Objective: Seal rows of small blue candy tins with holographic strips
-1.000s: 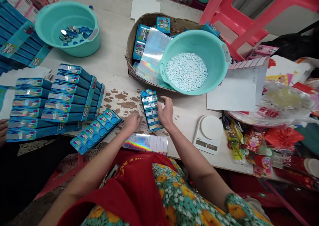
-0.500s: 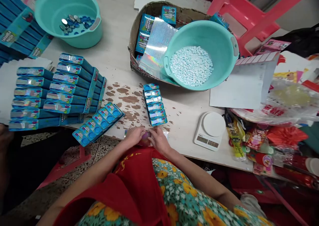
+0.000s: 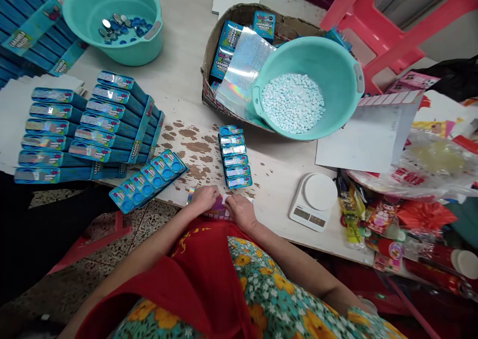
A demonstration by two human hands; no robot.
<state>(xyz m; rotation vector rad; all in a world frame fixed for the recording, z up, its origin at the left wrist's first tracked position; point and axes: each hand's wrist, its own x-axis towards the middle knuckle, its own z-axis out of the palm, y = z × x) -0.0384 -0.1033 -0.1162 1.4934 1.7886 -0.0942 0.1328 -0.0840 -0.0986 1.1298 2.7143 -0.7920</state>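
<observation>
A shiny holographic sheet [image 3: 217, 208] with a purple sheen lies at the near table edge, partly hidden by my hands. My left hand [image 3: 204, 199] is closed on its left part, fingers bent and pressed together. My right hand [image 3: 241, 212] pinches the sheet's right part, where a small whitish bit shows by the fingertips. Just beyond my hands stands a short row of small blue candy boxes [image 3: 236, 161] with silvery strips on their ends. To the left, another row of blue boxes [image 3: 148, 180] with round recesses sits slanted, overhanging the edge.
Fanned blue box stacks [image 3: 112, 125] stand at left. A teal basin [image 3: 130, 55] holds blue and silver pieces. Another teal basin [image 3: 341, 80] with pale candies rests on a cardboard box [image 3: 207, 87]. A white kitchen scale [image 3: 312, 199] and packaged sweets [image 3: 384, 214] are at right.
My hands have moved slightly apart, and more of the purple sheet shows between them. The whole view has shifted a little. The boxes and basins stay in place.
</observation>
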